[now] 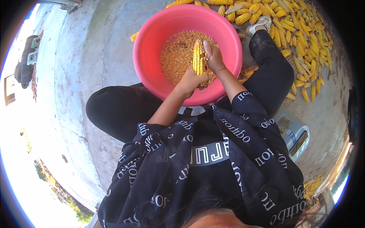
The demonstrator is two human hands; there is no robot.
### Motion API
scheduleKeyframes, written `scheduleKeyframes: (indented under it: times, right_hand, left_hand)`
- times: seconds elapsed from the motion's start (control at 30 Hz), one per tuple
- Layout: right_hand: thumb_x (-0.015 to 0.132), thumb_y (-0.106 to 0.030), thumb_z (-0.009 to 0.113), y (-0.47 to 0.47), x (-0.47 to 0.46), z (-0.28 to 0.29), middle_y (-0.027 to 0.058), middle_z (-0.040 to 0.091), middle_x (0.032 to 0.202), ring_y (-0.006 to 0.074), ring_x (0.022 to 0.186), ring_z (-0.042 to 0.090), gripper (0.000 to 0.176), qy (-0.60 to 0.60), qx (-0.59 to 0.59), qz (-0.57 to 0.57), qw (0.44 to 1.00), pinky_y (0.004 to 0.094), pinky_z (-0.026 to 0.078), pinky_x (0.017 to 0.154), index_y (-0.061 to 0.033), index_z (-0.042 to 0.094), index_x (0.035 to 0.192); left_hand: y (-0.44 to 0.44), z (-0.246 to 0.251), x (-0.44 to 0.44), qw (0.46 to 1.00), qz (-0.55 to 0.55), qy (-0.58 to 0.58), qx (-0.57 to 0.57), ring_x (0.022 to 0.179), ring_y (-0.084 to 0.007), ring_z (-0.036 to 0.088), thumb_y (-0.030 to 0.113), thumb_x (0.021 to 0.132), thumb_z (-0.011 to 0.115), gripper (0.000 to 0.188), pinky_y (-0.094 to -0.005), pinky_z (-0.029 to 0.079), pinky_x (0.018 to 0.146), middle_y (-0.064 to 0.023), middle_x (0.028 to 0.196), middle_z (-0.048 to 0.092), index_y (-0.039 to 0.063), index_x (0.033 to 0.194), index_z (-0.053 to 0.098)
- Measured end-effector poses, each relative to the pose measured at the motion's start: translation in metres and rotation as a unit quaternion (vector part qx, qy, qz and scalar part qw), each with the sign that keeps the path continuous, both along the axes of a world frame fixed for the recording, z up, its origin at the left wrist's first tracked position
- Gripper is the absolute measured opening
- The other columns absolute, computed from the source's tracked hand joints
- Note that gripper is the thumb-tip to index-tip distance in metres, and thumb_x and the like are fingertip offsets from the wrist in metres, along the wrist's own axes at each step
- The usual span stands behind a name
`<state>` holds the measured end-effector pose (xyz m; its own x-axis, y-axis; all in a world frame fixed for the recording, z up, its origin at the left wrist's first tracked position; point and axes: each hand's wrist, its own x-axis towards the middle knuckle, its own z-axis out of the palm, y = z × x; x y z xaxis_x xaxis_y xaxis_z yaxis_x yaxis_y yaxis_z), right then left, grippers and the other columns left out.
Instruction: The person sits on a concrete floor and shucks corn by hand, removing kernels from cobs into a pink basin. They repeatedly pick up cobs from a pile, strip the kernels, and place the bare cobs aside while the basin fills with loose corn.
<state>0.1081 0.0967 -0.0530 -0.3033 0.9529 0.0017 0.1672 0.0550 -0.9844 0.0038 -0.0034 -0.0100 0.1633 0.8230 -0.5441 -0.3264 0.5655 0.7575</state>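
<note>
My left hand [191, 81] grips the lower end of a yellow corn cob [198, 58], which points away from me, tilted up. The cob's right side has lost some kernels and shows rough patches. My right hand [214, 58] is pressed to that side, thumb near the tip; its other fingers are partly hidden. Both hands are over a pink plastic basin [151, 82] between my legs. Loose corn kernels [174, 59] cover much of the basin's bottom.
A large heap of corn cobs [302, 37] spreads over the concrete floor [77, 65] ahead and right, against my right shoe [260, 25]. A grey plastic stool [293, 136] is by my right hip. Dark, rounded objects [25, 62] stand far left.
</note>
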Motion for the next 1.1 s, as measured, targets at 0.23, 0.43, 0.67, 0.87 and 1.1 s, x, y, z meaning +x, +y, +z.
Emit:
scheduleKeyframes:
  times: [0.23,0.43,0.67,0.87,1.1]
  right_hand:
    - [0.096,-0.054,0.035,-0.008,-0.003,0.018,0.0136,0.066,0.084,0.0236,0.078,0.064,0.059,0.107,-0.158,-0.041,0.981,0.0364,0.05,0.07,-0.0009,0.061,0.098]
    - [0.09,-0.063,0.04,-0.009,-0.016,0.035,0.0081,0.062,0.08,0.019,0.072,0.062,0.062,0.411,-0.406,-0.059,0.814,0.0324,0.053,0.065,-0.0045,0.057,0.101]
    - [0.091,-0.061,0.042,-0.012,-0.012,0.023,0.006,0.053,0.061,0.0134,0.053,0.052,0.055,0.355,-0.376,-0.048,0.855,0.0267,0.044,0.051,-0.0073,0.054,0.089]
    - [0.098,-0.045,0.04,-0.003,0.001,0.001,0.0096,0.059,0.069,0.0222,0.064,0.059,0.05,0.004,0.001,-0.033,0.999,0.0364,0.047,0.064,-0.0005,0.062,0.093]
    - [0.096,-0.053,0.037,-0.006,-0.006,0.012,0.0122,0.062,0.078,0.0226,0.072,0.062,0.057,0.129,-0.183,-0.088,0.971,0.0365,0.049,0.064,-0.0014,0.06,0.09]
  left_hand:
    - [0.003,-0.022,-0.004,0.919,0.023,0.375,0.12,0.085,-0.0277,0.064,0.02,0.072,0.072,0.061,-0.0366,0.052,0.07,-0.021,0.094,0.062,-0.003,0.12,0.043]
    - [0.002,-0.031,0.014,0.885,0.035,0.43,0.175,0.095,-0.0375,0.063,0.022,0.071,0.074,0.074,-0.0421,0.048,0.083,-0.028,0.104,0.06,-0.008,0.128,0.037]
    - [-0.001,-0.017,0.015,0.979,-0.001,0.19,0.075,0.069,-0.023,0.063,0.007,0.072,0.069,0.077,-0.032,0.051,0.059,-0.0171,0.092,0.062,-0.001,0.138,0.029]
    - [0.0,0.002,0.008,0.999,0.003,-0.043,0.029,0.058,-0.0114,0.051,0.001,0.076,0.065,0.045,-0.0228,0.04,0.049,-0.0029,0.076,0.051,0.007,0.114,0.042]
    - [0.002,-0.011,0.0,0.882,0.002,0.44,0.168,0.087,-0.0282,0.064,0.023,0.072,0.075,0.069,-0.0379,0.051,0.071,-0.0209,0.095,0.062,-0.001,0.124,0.037]
